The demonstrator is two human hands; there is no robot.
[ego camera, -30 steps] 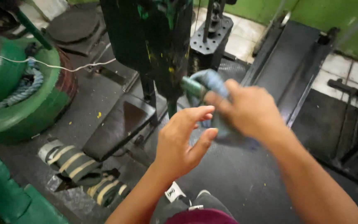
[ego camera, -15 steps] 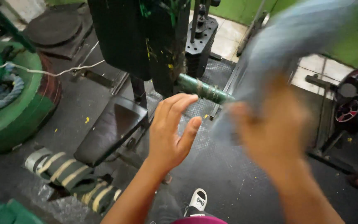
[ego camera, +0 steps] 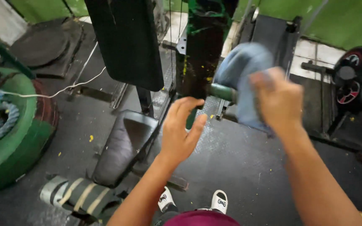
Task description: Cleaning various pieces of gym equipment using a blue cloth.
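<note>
Rag (ego camera: 240,67) bunched in my right hand (ego camera: 277,100), fingers clamped on it against the green bar (ego camera: 222,92) mid-frame; left hand (ego camera: 181,132) hovers, fingers apart.

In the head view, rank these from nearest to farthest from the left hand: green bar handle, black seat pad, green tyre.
From the left hand:
1. Green bar handle, just above and right of the fingertips, partly under the blue cloth that the right hand holds.
2. Black seat pad, lower left of the hand.
3. Green tyre, far left edge.
</note>
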